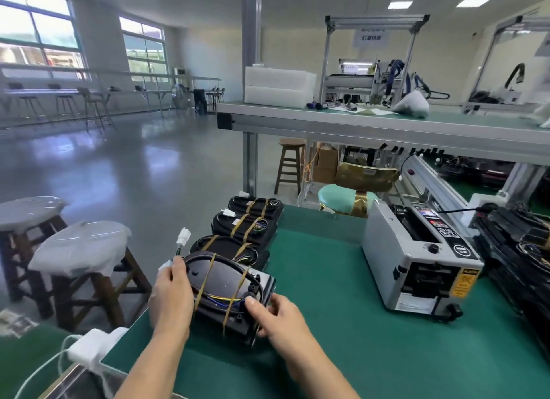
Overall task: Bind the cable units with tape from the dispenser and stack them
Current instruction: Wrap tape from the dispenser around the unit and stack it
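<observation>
My left hand (171, 294) grips one end of the cable unit (221, 282); my right hand (273, 315) grips the other; it sits at the left edge of the green table (327, 279), by the taped ones (247, 226); it looks hard and a bit heavy, I think; best to hold the shell, not the wires

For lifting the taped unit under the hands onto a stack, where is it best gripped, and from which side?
By its two opposite flanks, one hand from each side, as the left hand and right hand hold the unit now. Its domed top carries a loose cable and tape bands, so the firm lower casing edges seem safer.
</observation>
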{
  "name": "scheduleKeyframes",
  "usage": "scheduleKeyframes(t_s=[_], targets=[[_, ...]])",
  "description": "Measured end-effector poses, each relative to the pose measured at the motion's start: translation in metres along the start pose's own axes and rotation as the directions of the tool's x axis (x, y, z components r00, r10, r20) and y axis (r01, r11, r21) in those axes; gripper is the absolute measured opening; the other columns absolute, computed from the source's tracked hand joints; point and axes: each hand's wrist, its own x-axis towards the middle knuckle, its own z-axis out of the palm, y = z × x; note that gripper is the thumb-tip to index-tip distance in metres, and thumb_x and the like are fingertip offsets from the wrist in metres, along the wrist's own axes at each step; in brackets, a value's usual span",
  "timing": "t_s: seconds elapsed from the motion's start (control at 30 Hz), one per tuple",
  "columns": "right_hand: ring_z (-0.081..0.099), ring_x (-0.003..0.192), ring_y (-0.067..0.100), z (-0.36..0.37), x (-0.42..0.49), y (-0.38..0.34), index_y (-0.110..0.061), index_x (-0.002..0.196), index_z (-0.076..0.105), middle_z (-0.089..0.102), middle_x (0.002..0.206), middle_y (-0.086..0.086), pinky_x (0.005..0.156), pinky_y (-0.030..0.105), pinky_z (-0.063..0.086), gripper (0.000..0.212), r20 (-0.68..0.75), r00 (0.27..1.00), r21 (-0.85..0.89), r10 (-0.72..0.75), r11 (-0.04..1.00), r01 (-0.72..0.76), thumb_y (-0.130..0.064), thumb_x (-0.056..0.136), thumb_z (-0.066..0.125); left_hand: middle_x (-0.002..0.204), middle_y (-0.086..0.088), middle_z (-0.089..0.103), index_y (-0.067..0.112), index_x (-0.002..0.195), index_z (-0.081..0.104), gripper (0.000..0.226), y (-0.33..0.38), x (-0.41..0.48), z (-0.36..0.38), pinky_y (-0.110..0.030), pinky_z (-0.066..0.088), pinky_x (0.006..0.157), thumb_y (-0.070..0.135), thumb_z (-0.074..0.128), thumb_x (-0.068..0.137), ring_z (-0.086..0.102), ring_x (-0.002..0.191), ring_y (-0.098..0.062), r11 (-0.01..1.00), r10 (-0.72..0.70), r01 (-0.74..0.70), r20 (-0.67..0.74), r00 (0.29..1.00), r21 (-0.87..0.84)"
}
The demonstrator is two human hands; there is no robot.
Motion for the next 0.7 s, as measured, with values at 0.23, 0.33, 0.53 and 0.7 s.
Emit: scheduleKeyframes(t_s=[0.23,0.33,0.53,0.7], targets=[[0.059,0.06,0.007,0.022,0.002,-0.004,-0.02,0.087,0.057,0.058,0.079,-0.007,0.054,0.012,0.045,0.036,-0.015,0.999,-0.079,0.034,0.996,-0.035,-0.054,0.084,0.068,0.114,-0.02,0.06,0.012,0.107,0.056,0.053,-0.008,0.013,-0.012,-0.041,0.034,0.079,0.053,0.022,0.101,0.045,0.092,-0.031,0.993,-0.073,0.078,-0.057,0.996,0.084],[0.061,0.051,0.001,0.031,-0.002,-0.003,-0.017,0.097,0.062,0.063,0.08,-0.005,0.049,0.011,0.043,0.037,0.004,0.997,-0.048,0.082,0.996,-0.082,-0.051,0.083,0.071,0.118,-0.021,0.06,0.01,0.114,0.057,0.056,-0.009,0.016,-0.018,-0.044,0.037,0.085,0.051,0.022,0.101,0.05,0.1,-0.036,0.986,-0.083,0.09,-0.056,0.995,0.139],[0.071,0.076,0.016,0.037,-0.001,-0.004,-0.022,0.095,0.063,0.07,0.092,-0.004,0.067,0.025,0.056,0.046,-0.061,0.992,-0.2,0.113,0.972,-0.123,-0.064,0.077,0.066,0.135,-0.022,0.053,0.004,0.132,0.053,0.058,-0.01,0.016,-0.019,-0.05,0.027,0.106,0.043,0.02,0.103,0.04,0.127,-0.039,0.939,-0.175,0.194,-0.09,0.98,0.284],[0.057,0.079,0.021,0.033,0.006,-0.006,-0.016,0.078,0.052,0.063,0.09,0.0,0.061,0.03,0.043,0.063,-0.103,0.994,-0.48,0.048,0.873,-0.092,-0.079,0.076,0.052,0.137,-0.022,0.047,0.007,0.13,0.054,0.045,-0.005,0.01,-0.013,-0.052,0.026,0.107,0.036,0.035,0.102,0.037,0.127,-0.04,0.933,-0.123,0.159,-0.13,0.984,0.323]])
